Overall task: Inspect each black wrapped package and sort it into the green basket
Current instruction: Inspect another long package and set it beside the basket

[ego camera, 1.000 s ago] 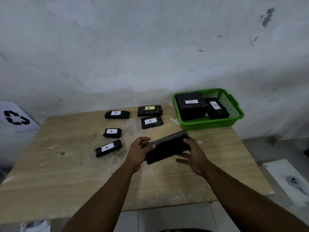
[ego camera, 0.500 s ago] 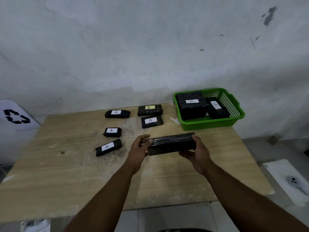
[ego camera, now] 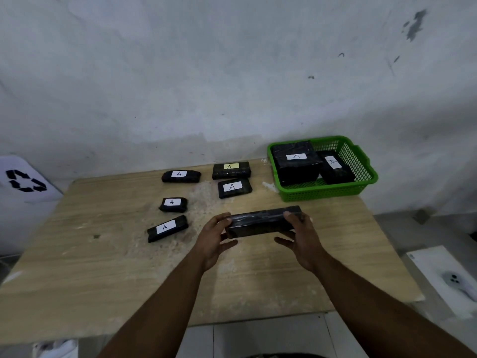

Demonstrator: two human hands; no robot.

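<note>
A long black wrapped package point(ego camera: 260, 221) is held level above the middle of the wooden table point(ego camera: 77, 267), no label showing on the sides I see. My left hand point(ego camera: 214, 239) grips its left end and my right hand point(ego camera: 300, 237) grips its right end. Several black packages with white "A" labels lie on the table to the left and behind: one nearest point(ego camera: 167, 228), a small one point(ego camera: 173, 204), one at the back point(ego camera: 181, 176), one with a yellowish label point(ego camera: 231, 170), another point(ego camera: 234, 188). The green basket point(ego camera: 322, 193) at the back right holds a large labelled package point(ego camera: 296, 162) and a smaller one point(ego camera: 335, 167).
A white board with a black recycling sign point(ego camera: 24, 180) leans at the far left. On the floor to the right lies a white sheet point(ego camera: 436, 275) with a grey controller point(ego camera: 462, 285). The wall runs right behind the table.
The package was tilted between my hands; it has turned level, long side toward me, and both hands have shifted slightly right with it.
</note>
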